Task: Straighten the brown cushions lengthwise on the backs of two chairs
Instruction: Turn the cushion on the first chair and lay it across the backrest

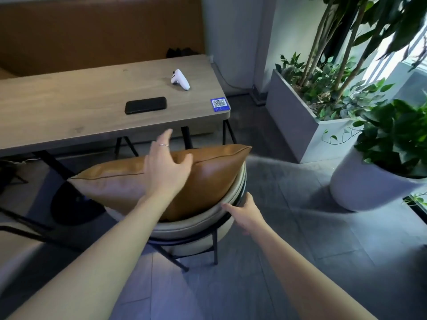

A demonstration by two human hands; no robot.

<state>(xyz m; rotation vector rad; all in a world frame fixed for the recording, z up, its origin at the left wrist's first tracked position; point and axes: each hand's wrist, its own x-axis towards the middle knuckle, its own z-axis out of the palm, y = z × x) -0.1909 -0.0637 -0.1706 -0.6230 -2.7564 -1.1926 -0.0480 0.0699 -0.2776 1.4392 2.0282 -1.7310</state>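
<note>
A brown leather cushion [215,172] lies lengthwise along the curved back of a cream chair [196,225] with a black metal frame, its left end sticking out past the chair. My left hand [166,165] is over the cushion's middle, fingers spread, with a ring on one finger; whether it touches the cushion is unclear. My right hand [245,213] rests on the chair's back rim at the right, fingers curled over the edge. Only one chair with a cushion is in view.
A wooden table [69,107] stands just beyond the chair, carrying a black phone [145,105], a white controller [180,79] and a blue QR card [220,104]. A brown bench back is behind. A grey planter [298,121] and a white potted plant [360,183] stand on the right.
</note>
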